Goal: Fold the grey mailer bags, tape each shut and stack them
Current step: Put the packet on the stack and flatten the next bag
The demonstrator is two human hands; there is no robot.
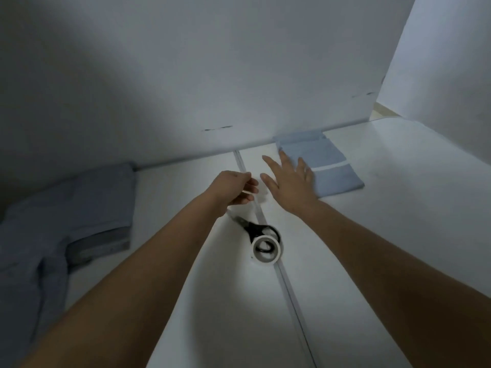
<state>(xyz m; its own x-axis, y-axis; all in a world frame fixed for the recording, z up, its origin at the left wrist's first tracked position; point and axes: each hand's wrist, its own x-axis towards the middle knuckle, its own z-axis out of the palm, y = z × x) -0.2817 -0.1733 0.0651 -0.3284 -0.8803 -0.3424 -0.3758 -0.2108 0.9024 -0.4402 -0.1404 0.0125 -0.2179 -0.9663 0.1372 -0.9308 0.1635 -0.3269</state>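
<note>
Folded pale grey plastic mailer bag (322, 166), taped, beyond the white tape roll (266, 248) — right hand (289, 181) flat on its edge, fingers spread. Left hand (233, 188) pinching a clear tape strip (252, 188). Probably light, limp, slippery — best gripped at the fold.

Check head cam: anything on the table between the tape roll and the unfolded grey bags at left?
Only the left forearm crosses above that stretch; beneath it, bare white table from tape roll to grey bags.
</note>
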